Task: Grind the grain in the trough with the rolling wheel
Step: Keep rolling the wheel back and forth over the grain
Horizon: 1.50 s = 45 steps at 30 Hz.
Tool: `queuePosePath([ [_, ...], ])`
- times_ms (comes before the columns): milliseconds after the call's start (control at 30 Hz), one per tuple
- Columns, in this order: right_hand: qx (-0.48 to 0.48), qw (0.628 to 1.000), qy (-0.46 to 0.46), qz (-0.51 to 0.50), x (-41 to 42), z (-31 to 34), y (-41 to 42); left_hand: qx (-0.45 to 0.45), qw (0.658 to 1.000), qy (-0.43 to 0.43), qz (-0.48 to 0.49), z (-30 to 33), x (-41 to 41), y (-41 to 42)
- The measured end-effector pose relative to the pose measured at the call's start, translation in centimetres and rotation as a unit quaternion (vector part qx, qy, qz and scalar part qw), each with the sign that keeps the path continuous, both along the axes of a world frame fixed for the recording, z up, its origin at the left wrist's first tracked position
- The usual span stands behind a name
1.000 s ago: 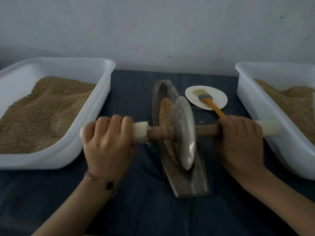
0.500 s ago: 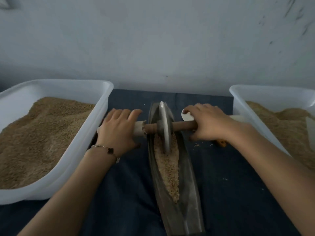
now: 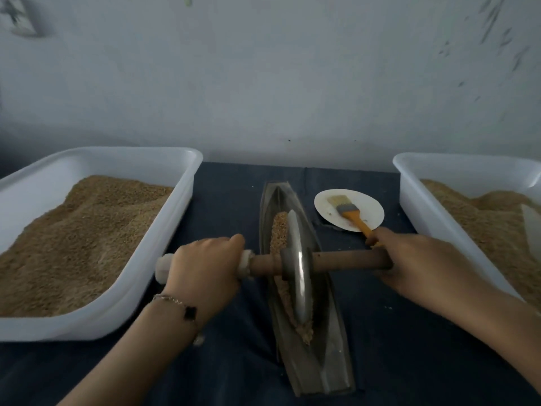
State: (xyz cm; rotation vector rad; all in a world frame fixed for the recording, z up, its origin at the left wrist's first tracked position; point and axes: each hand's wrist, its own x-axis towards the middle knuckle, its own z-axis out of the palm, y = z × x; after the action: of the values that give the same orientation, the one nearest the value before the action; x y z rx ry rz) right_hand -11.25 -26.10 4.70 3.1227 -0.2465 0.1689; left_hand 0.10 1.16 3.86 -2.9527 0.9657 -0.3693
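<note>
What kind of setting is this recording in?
Probably a makeshift grain-grinding bench by a plain wall: two white tubs of grain, a metal trough with rolling wheel, on dark cloth.

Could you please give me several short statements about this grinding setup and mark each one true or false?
1. Both hands grip the axle of the rolling wheel: the left hand on one side, the right hand on the other. True.
2. The wheel stands in the trough on the grain. True.
3. The brush lies in the left tub. False: it lies on the small white plate.
4. The right tub holds only water. False: it holds tan grain.
5. The trough sits between the two tubs. True.
</note>
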Motion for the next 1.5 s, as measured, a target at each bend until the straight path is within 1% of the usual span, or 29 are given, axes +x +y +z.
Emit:
queuePosePath([
  [133,-0.081,0.995,-0.05,-0.033,5.3,-0.3,-0.4,0.005,0.996,0.081,0.026,0.0,4.4,-1.5],
  [200,-0.095,0.993,-0.035,-0.061,8.3,-0.2,-0.6,0.001,0.997,0.075,0.029,0.4,6.8,-2.5],
  [267,-0.085,0.992,-0.005,-0.096,10.4,0.1,-0.9,-0.006,0.998,0.058,0.031,0.7,8.6,-3.5],
  [333,-0.076,0.991,-0.005,-0.113,11.5,0.1,-1.2,-0.013,0.998,0.049,0.035,0.7,9.7,-4.3],
  [467,-0.103,0.985,-0.086,-0.113,10.4,-0.3,-0.2,-0.024,0.997,0.042,0.055,0.5,8.4,-3.9],
  [533,-0.122,0.979,-0.127,-0.101,8.2,-0.4,1.0,-0.058,0.995,0.051,0.065,-0.3,5.9,-2.6],
  [567,-0.128,0.977,-0.144,-0.093,6.6,-0.6,1.5,-0.077,0.994,0.031,0.066,-0.9,4.3,-1.9],
  [600,-0.128,0.975,-0.159,-0.084,4.8,-1.0,2.1,-0.09,0.994,-0.01,0.059,-1.6,2.5,-1.1],
  [633,-0.124,0.974,-0.175,-0.078,3.0,-1.3,2.5,-0.101,0.993,-0.054,0.041,-2.1,0.7,-0.3],
  [700,-0.11,0.971,-0.199,-0.068,-0.3,-2.0,2.8,-0.139,0.983,-0.117,-0.021,-2.3,-1.8,0.8],
  [733,-0.11,0.97,-0.208,-0.059,-1.5,-2.4,2.6,-0.152,0.977,-0.141,-0.044,-1.9,-2.4,1.1],
  [800,-0.106,0.969,-0.22,-0.043,-2.3,-2.5,2.1,-0.15,0.977,-0.143,-0.055,-2.0,-2.5,1.4],
  [867,-0.096,0.971,-0.216,-0.036,-0.9,-2.0,1.9,-0.12,0.988,-0.092,-0.036,-1.9,-1.3,1.1],
  [933,-0.09,0.974,-0.205,-0.045,1.9,-1.6,1.7,-0.087,0.995,-0.043,0.024,-2.2,1.0,0.6],
  [1000,-0.103,0.979,-0.159,-0.076,5.7,-1.0,1.2,-0.088,0.994,0.024,0.063,-1.9,3.7,-0.3],
  [1067,-0.079,0.986,-0.09,-0.118,9.3,-0.4,0.0,-0.108,0.99,0.049,0.07,-1.3,6.3,-1.7],
  [1100,-0.057,0.988,-0.051,-0.132,10.9,0.0,-0.7,-0.116,0.99,0.039,0.068,-0.9,7.3,-2.3],
  [1167,-0.015,0.988,0.025,-0.148,13.0,0.3,-2.0,-0.127,0.99,-0.02,0.055,-0.2,8.7,-3.5],
  [1233,0.021,0.984,0.076,-0.157,14.0,0.4,-2.6,-0.116,0.99,-0.069,0.04,0.1,9.4,-4.3],
  [1267,0.029,0.983,0.082,-0.16,14.2,0.3,-2.8,-0.103,0.991,-0.076,0.044,0.2,9.3,-4.5],
  [1333,0.021,0.985,0.054,-0.16,13.7,0.1,-2.5,-0.09,0.991,-0.078,0.055,0.1,8.9,-4.5],
  [1433,-0.011,0.99,-0.03,-0.134,10.5,-0.6,-1.0,-0.095,0.991,-0.08,0.048,-0.1,6.4,-3.7],
  [1500,-0.035,0.989,-0.085,-0.113,7.1,-1.5,0.2,-0.104,0.99,-0.096,0.021,-0.6,3.4,-2.6],
])
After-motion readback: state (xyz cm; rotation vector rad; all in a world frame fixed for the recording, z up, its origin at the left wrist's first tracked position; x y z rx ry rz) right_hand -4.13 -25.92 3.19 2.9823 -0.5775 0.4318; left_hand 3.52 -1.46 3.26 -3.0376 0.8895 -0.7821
